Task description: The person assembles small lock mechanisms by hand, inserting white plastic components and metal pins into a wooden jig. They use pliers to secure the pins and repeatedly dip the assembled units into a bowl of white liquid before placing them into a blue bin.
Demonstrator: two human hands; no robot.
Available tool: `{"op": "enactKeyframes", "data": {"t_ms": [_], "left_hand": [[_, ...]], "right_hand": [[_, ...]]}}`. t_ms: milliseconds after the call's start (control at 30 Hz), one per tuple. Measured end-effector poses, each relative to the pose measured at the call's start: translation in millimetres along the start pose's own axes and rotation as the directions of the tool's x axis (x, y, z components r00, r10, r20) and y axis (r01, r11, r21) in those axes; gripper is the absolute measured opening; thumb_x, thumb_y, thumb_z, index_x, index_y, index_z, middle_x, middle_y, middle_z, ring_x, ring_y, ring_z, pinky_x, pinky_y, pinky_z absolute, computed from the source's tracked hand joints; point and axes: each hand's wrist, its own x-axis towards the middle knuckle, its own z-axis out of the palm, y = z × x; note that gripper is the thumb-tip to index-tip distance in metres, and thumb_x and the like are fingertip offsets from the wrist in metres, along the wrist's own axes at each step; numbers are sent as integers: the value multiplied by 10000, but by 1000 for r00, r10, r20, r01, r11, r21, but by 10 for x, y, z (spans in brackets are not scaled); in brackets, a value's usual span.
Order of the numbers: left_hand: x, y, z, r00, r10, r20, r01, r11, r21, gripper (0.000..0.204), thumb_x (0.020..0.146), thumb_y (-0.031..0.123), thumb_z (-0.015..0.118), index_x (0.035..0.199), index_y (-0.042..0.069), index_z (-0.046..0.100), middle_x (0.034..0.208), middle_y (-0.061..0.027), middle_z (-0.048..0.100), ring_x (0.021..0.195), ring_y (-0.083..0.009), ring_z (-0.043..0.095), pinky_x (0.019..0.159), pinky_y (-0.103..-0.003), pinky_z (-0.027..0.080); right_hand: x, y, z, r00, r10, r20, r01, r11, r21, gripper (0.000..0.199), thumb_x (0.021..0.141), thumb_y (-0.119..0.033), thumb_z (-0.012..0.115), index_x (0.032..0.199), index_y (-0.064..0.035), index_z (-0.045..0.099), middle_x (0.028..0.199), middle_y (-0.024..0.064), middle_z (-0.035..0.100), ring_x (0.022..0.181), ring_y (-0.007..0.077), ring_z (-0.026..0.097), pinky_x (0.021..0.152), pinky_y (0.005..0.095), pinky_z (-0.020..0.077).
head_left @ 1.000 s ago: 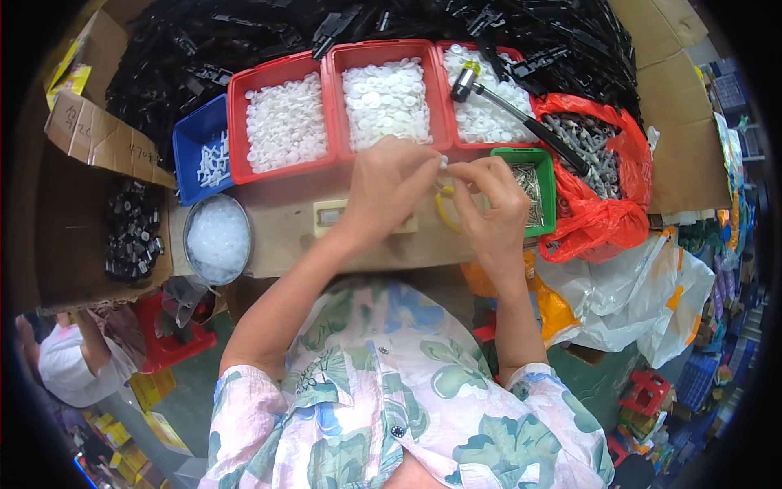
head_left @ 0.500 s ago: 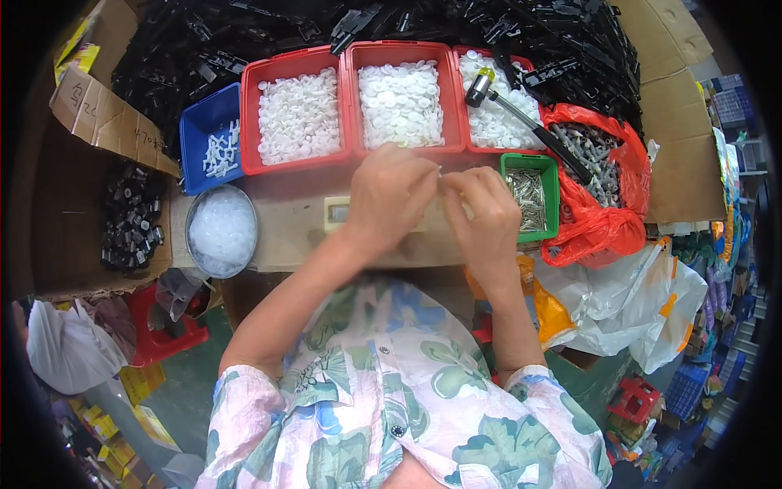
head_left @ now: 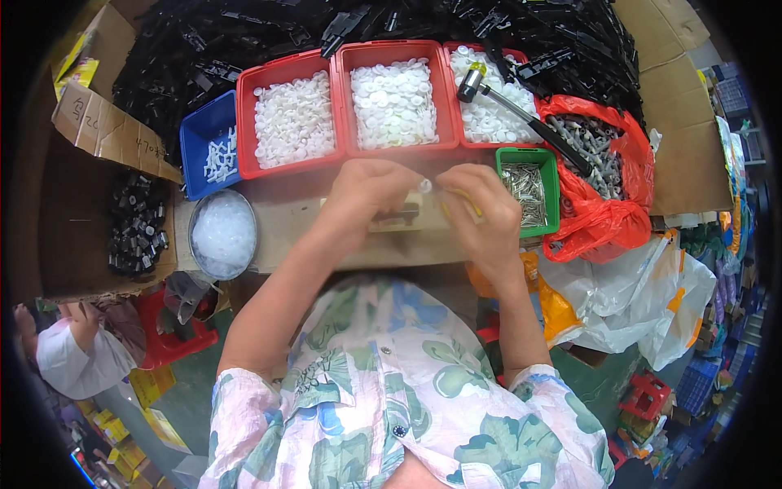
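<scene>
A small white round plastic piece [head_left: 425, 186] shows at the fingertips of my left hand [head_left: 366, 194], which is closed in a pinch on it. Close beside it on the right, my right hand [head_left: 486, 204] has its thumb and fingers pinched together; what they hold, if anything, is too small to make out. Beneath the hands lies a pale block [head_left: 399, 218] with a dark slot, partly hidden by my left hand. Just right of my right hand stands a green bin [head_left: 551, 175] of thin metal pins.
Red bins [head_left: 340, 106] of white plastic pieces line the back, with a hammer [head_left: 521, 118] across the right one. A blue bin [head_left: 189, 155] and metal bowl [head_left: 255, 236] stand left, a red bag [head_left: 603, 232] of grey parts right. Black parts [head_left: 269, 28] pile behind.
My hands have moved slightly apart and the white round piece has come into sight between them. The slotted block is less covered. At the lower left, another person's arm has appeared.
</scene>
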Motion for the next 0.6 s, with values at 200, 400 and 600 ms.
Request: {"op": "enactKeyframes", "data": {"t_ms": [200,400,600], "left_hand": [[-79,-71,-47,996,-66,60,75,984,-160,139,917,144,711,919,6,733,641,21,576,571,-56,477,557,-223,369],[-306,-103,24,975,213,-60,-216,975,-55,205,931,120,720,1099,2,728,790,13,610,694,-44,529,634,-220,434],[-344,-200,-97,901,431,52,-428,862,271,409,868,59,780,1261,28,675,880,16,610,765,-39,533,687,-218,448]], "right_hand": [[18,-57,91,983,-184,-3,184,982,-32,216,771,58,746,968,1,678,923,120,667,816,306,653,706,390,527],[42,-97,148,992,-126,1,126,992,9,201,769,66,747,943,4,668,908,120,668,811,302,651,694,392,522],[1,-164,226,1000,-3,5,3,991,136,170,790,52,746,929,11,657,895,128,671,813,300,659,697,382,518]]}}
